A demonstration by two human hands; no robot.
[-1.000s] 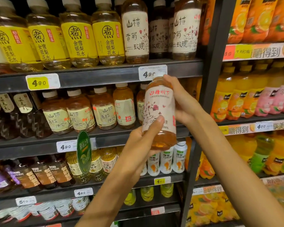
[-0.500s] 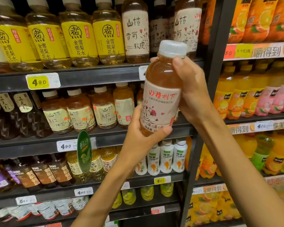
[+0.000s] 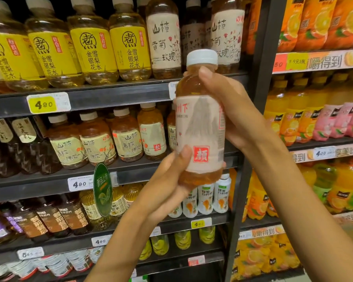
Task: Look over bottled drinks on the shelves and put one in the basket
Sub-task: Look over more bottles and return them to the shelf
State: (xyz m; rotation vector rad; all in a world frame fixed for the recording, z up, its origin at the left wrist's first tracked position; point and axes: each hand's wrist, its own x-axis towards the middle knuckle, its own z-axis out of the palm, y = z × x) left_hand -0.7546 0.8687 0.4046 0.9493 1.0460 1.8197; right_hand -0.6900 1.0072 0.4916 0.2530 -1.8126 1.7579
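Two hands grip one bottle (image 3: 200, 127) — shelves (image 3: 110, 98) behind.

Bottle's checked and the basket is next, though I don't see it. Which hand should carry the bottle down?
Probably the right hand: it wraps the bottle from neck to mid-body. The left hand only cups the base.

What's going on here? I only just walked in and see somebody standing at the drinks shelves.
A person is looking over a bottled drink in a shop aisle. Both hands hold one amber bottle with a white cap upright in front of the shelves: the right hand grips its upper side, the left hand holds it near the base. Its label faces the camera. No basket is in view, so the bottle is not in one yet.
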